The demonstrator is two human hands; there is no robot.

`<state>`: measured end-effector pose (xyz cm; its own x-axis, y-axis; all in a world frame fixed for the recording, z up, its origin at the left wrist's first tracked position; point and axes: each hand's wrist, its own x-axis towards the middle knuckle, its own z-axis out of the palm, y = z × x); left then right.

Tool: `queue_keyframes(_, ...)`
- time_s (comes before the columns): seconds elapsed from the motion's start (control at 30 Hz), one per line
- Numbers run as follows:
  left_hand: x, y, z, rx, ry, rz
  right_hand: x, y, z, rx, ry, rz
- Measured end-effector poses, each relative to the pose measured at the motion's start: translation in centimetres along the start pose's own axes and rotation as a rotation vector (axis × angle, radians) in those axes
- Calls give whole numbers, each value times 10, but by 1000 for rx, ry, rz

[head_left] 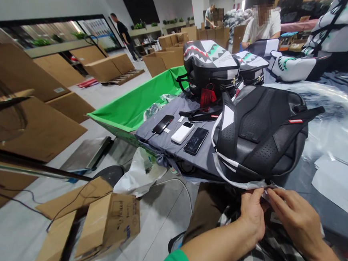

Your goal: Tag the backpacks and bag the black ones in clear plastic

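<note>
Now left hand [253,214], right hand [298,221] pinch; fingers [275,197] on white strip [264,187] (backpack edge [244,176]).

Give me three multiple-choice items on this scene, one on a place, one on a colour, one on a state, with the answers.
1. What lies between the two black smartphones?
A) A red tag
B) A white power bank
C) A pair of scissors

2. What colour is the cloth beyond the grey cloth?
A) Blue
B) Red
C) Green

3. What do the left hand and right hand do at the black backpack's lower edge?
A) Both pinch a thin pale film
B) Both hold a phone
C) Both rest flat on the floor

1: B, the white block sits between the phones.
2: C, that cloth shows bright green.
3: A, both hands close on the film.
</note>
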<state>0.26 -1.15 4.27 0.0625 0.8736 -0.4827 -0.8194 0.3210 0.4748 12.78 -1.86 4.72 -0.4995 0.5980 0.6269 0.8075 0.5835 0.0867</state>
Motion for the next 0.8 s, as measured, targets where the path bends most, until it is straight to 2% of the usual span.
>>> queue_keyframes(0.2,1,-5,-3,84,-55,42,1,-3,2,-107,-7,-19)
queue_keyframes(0.33,9,-14,-2,130,85,86,-3,-6,-3,48,14,75)
queue_keyframes(0.4,12,-18,-1,138,164,97,-5,-7,-5,127,66,145)
queue_keyframes(0.47,15,-21,0,147,210,108,-4,-9,-2,114,141,237)
queue_keyframes(0.53,17,-22,0,150,208,125,0,-10,6,28,187,297)
queue_keyframes(0.67,15,-20,-2,163,205,139,8,-9,23,-99,215,265)
queue_keyframes(0.8,7,-16,-10,237,256,50,8,-3,23,-152,173,156)
